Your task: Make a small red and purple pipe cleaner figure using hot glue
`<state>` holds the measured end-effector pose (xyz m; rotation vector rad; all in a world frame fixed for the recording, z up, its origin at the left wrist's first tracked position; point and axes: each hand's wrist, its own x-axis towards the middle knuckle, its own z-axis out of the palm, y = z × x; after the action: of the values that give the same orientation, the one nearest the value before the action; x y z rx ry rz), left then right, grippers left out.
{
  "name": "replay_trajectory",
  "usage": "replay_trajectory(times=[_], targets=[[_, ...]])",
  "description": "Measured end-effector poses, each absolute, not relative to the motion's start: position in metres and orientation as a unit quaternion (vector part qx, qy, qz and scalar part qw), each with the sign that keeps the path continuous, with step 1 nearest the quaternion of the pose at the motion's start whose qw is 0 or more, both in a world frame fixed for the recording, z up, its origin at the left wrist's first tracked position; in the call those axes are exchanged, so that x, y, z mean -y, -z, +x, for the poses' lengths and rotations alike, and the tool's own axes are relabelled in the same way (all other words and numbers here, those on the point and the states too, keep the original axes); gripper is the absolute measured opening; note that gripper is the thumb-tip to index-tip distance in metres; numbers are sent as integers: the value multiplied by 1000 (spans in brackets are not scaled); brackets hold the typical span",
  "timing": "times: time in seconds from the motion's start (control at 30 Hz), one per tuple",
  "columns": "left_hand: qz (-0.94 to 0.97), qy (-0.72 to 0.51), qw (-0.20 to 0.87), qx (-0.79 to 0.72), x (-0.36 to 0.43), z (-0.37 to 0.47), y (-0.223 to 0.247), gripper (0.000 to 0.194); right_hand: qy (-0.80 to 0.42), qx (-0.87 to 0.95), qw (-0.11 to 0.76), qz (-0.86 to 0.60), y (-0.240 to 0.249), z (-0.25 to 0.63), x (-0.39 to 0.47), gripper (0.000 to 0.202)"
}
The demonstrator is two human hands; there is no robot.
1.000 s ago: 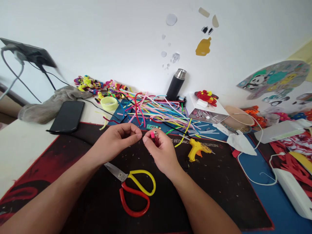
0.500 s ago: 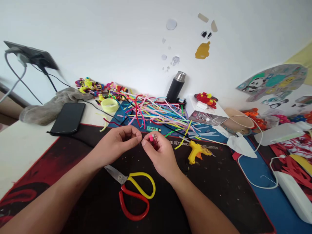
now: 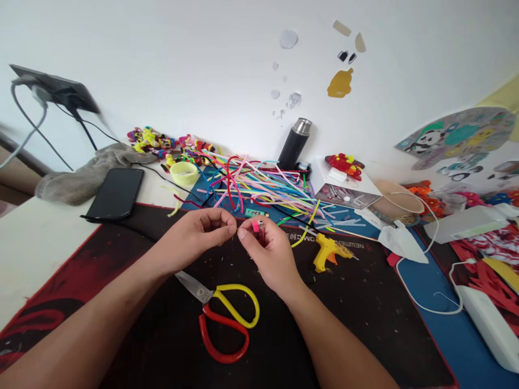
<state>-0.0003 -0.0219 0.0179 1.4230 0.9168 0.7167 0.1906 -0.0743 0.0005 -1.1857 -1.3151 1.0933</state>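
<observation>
My left hand pinches something too small to make out at its fingertips, close beside the fingertips of my right hand. Fingers of my right hand curl round a small pink and red piece, which is partly hidden by them. Below both hands, scissors with one yellow and one red handle lie on the dark mat. A yellow glue gun rests on the mat to the right of my right hand.
Behind my hands lies a heap of coloured pipe cleaners, with a black flask behind it. A phone and a pale yellow tape roll are at left. A white box stands at right.
The whole view has shifted slightly. My hands stay together, and the pink and red piece has turned a little in my right hand.
</observation>
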Motion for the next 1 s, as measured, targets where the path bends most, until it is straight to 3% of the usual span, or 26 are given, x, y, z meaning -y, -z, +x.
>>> replay_trajectory(times=[0.17, 0.4, 1.0], targets=[[603, -320, 620, -388, 23, 0, -15, 34, -453, 546, 511, -486, -2, 191, 75, 20], [508, -326, 697, -386, 25, 6, -14, 52, -455, 536, 511, -494, -3, 193, 74, 24], [429, -261, 806, -313, 26, 4, -14, 55, -431, 556, 520, -483, -4, 191, 78, 13]])
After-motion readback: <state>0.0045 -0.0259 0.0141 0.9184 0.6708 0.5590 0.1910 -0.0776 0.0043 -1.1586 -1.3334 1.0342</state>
